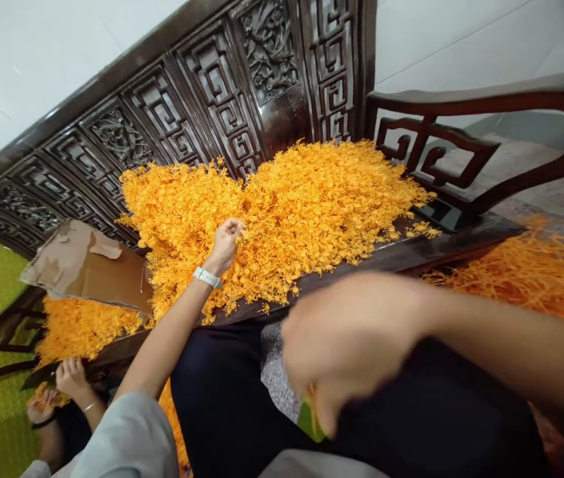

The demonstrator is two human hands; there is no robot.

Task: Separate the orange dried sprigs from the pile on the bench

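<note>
My left hand (226,242) reaches out over a big heap of small orange artificial flower sprigs (306,206) on a dark carved wooden bench (426,249). Its fingers are pinched shut on a sprig at the heap's middle. A white watch (207,277) sits on that wrist. My right hand (346,345) is close to the camera and smeared by motion, over my dark trousers. Its fingers curl round something green and orange (312,415) that I cannot name.
A torn cardboard box (87,265) lies on the bench at the left with more orange sprigs (80,325) under it. Another person's hands (63,388) work at the lower left. Orange strands (535,272) lie on the floor at the right. The bench armrest (486,106) rises at the right.
</note>
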